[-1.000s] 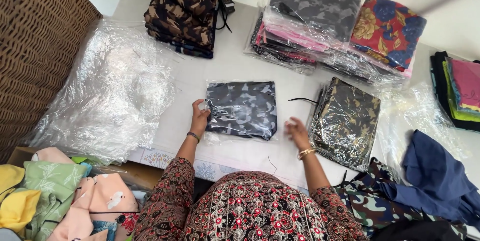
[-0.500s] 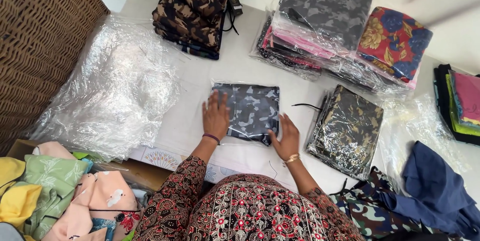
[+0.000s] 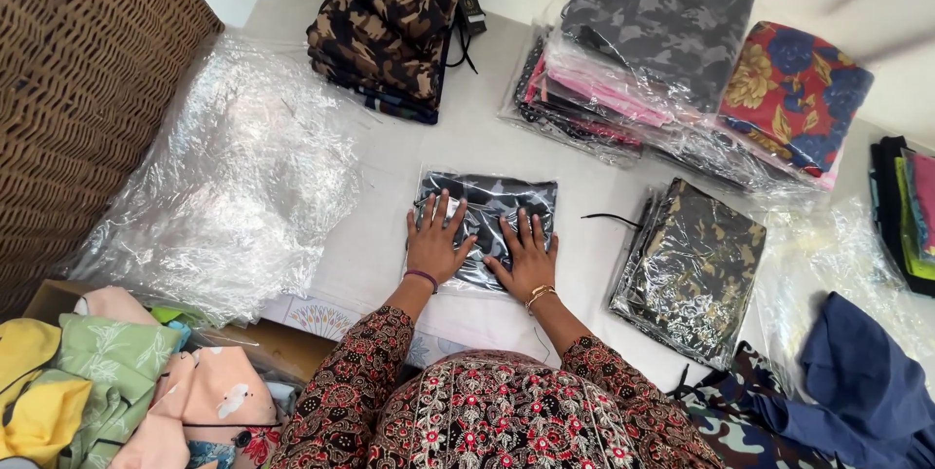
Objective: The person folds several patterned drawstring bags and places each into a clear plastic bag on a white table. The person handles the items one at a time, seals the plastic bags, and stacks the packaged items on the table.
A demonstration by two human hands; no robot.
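Both hands lie flat, palms down, on a dark camouflage cloth sealed in a clear plastic bag [image 3: 487,225], which rests on the pale surface [image 3: 390,196] directly in front of the person. The left hand [image 3: 434,243] covers the near left part of the bag with fingers spread and extended; it grips nothing. The right hand [image 3: 526,257] lies just beside it on the near right part, fingers likewise spread and straight (a gold bangle sits at this wrist, a dark band at the left one).

Surrounding items:
- A loose heap of empty clear plastic bags [image 3: 224,196] lies to the left, next to a woven wicker wall [image 3: 78,89].
- A stack of brown camouflage cloth [image 3: 390,31] sits at the far side.
- A bagged pile with grey camouflage on top [image 3: 653,21] and a red floral bundle [image 3: 794,94] sit far right.
- A bagged stack of olive camouflage cloth [image 3: 691,269] lies near the right hand, apart from it.
- Pastel garments [image 3: 117,381] fill the near left corner.
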